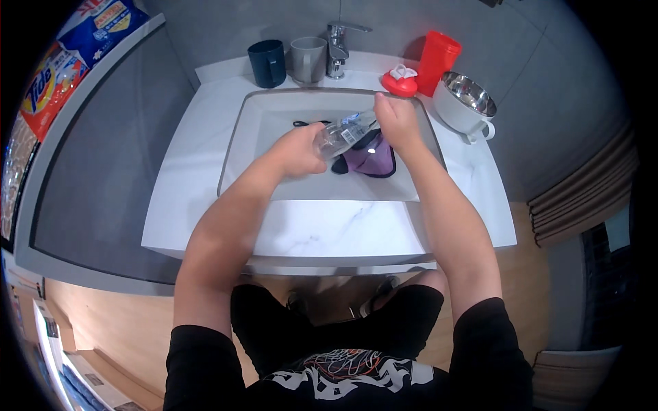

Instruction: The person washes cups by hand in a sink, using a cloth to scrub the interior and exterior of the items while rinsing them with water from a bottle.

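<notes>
Over the sink I hold a clear plastic bottle point(343, 135) tilted, its one end lower at the left. My left hand point(299, 149) is wrapped round that lower left end. My right hand point(397, 123) is closed at the bottle's upper right end; its fingers hide what they grip there. Below, in the white basin point(274, 185), lies a purple item with black edging point(373, 161), partly covered by the bottle and my right hand. A small black piece point(301, 124) shows beyond my left hand, its full shape hidden.
A dark mug point(266, 65), a grey mug point(307, 61) and a chrome faucet point(337, 51) stand behind the basin. At the back right are a red lid point(399, 83), a red cup point(437, 61) and a white handled bowl point(460, 108). Detergent bags point(51, 89) line the left ledge.
</notes>
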`<state>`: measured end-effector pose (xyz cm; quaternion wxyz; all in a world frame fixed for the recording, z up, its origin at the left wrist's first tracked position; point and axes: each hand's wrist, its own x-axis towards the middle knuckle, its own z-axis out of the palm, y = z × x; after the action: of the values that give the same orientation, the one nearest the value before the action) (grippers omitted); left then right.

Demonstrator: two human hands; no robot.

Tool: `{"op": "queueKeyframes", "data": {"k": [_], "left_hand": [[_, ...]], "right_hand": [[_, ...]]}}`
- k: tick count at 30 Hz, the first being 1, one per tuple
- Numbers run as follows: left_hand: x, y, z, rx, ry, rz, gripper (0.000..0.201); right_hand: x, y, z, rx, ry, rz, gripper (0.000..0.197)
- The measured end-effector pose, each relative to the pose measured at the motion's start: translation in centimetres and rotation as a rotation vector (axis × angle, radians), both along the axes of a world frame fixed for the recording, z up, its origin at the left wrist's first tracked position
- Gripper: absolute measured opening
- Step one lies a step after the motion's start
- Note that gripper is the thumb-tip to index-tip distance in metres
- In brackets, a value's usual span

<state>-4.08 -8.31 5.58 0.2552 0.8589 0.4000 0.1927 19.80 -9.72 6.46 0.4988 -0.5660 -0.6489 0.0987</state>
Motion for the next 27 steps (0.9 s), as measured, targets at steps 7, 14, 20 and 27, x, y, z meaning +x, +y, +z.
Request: {"op": "queueKeyframes", "data": {"k": [7,14,20,27], "left_hand": [[0.0,0.2,0.6,-0.019,-0.037,-0.017,0.052],[-0.2,0.8,0.0,0.031,-0.04,0.011,0.052],[-0.9,1.9,-0.7,0.065,0.07,0.08,0.053],[-0.5,1.7,-0.5,0.105,0.154,0.079,0.053]], "right_hand": [[0.3,-0.6,-0.3,0.07,0.174,0.199,0.037],[1.6,0.7,-1.4,0.009,0.1,0.258,0.035],[1.2,0.7,-1.6,-0.066,0.371,0.356,0.041],[2.9,2.2,-2.1,-0.437,0.251,0.205,0.053]]}}
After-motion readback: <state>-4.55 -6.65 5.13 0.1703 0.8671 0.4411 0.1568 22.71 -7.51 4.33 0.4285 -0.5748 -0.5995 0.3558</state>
